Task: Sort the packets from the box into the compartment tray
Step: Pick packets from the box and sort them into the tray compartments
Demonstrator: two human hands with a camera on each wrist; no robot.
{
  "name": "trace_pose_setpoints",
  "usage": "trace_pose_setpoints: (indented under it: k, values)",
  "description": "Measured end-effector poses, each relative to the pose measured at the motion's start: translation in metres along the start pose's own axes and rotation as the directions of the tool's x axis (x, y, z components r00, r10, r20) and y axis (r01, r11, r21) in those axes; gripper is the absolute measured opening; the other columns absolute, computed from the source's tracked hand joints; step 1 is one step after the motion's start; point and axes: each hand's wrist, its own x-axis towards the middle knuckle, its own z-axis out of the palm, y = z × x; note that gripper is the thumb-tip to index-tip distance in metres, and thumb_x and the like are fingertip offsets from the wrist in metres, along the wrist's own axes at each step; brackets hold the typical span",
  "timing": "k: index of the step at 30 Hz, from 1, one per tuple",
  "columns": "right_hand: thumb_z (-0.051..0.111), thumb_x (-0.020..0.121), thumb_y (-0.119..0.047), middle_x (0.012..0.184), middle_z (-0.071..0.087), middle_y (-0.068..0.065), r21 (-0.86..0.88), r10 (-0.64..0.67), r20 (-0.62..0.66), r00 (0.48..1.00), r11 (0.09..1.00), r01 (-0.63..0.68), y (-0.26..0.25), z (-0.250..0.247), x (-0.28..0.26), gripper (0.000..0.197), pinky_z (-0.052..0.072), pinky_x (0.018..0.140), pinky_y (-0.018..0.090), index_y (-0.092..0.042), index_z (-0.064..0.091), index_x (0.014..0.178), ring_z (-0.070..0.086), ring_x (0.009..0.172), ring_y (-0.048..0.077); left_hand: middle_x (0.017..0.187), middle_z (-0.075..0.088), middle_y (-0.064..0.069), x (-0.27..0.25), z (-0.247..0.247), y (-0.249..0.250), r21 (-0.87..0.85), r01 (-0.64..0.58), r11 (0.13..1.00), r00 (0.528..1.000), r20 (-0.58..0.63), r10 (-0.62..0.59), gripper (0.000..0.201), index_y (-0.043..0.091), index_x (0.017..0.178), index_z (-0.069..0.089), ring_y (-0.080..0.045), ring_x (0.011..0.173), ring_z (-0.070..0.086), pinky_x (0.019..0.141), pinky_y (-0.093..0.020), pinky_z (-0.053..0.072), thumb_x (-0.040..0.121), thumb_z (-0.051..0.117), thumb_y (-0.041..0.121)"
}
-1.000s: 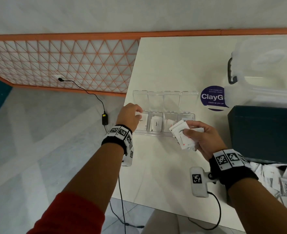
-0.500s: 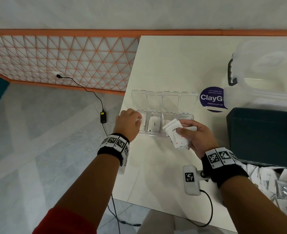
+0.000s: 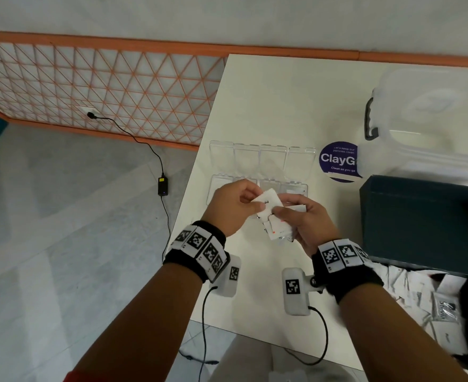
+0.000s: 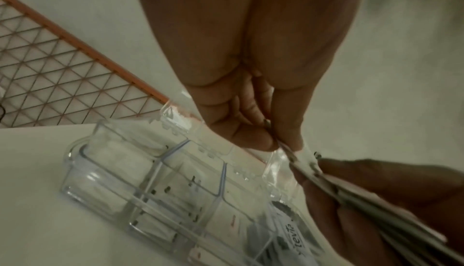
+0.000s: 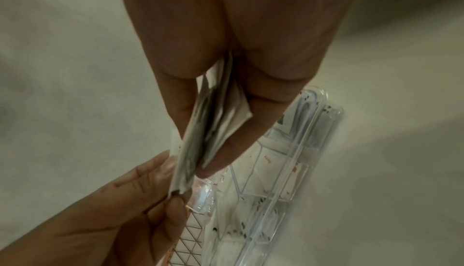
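Above the white bench (image 3: 254, 111), the right hand (image 3: 304, 219) grips a small fanned stack of white packets (image 3: 278, 230), thumb on top and fingers curled beneath. The left hand (image 3: 232, 208) pinches the top packet (image 3: 267, 201) of that stack between thumb and forefinger; its black print is too blurred to read. Just beyond the hands lies the clear compartment tray (image 3: 257, 172), four lids folded back, with white packets in its cells; in the left wrist view one packet in the tray (image 4: 295, 232) shows the letters "tevia". To the right stands the dark teal box (image 3: 420, 216), and loose packets (image 3: 445, 310) lie below it, one reading "Stevia". A round purple sticker (image 3: 337, 161) on the bench reads "ClayG" and "Clean as you go". A clear plastic tub (image 3: 431, 119) with a dark handle stands behind the box.
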Motion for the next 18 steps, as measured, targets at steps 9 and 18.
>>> trace_pose_setpoints:
  k: [9, 18]
  values:
    - [0.070, 0.082, 0.001, 0.086, 0.067, 0.018, -0.045, -0.007, 0.002, 1.000, 0.999, 0.008, 0.004, 0.001, -0.007, 0.019, 0.034, 0.043, 0.025, -0.009, 0.074, 0.099, 0.058, 0.065, 0.031, 0.088, 0.066, 0.004, 0.003, -0.017, 0.007, 0.030, -0.034, 0.999, 0.997, 0.068, 0.032, 0.030, 0.028, 0.081, 0.066, -0.011, 0.070, 0.065, 0.063, -0.021, 0.055, 0.088, 0.059, 0.000]
    - [0.072, 0.081, 0.002, 0.090, 0.071, 0.021, -0.035, -0.008, -0.034, 0.999, 0.999, 0.007, 0.004, -0.006, -0.009, 0.021, 0.041, 0.071, 0.048, -0.016, 0.078, 0.088, 0.062, 0.077, 0.037, 0.095, 0.060, 0.009, 0.007, -0.036, 0.012, 0.068, -0.075, 0.995, 0.997, -0.013, 0.076, 0.027, 0.032, 0.098, 0.065, -0.010, 0.063, 0.063, 0.064, -0.026, 0.057, 0.088, 0.062, 0.007]
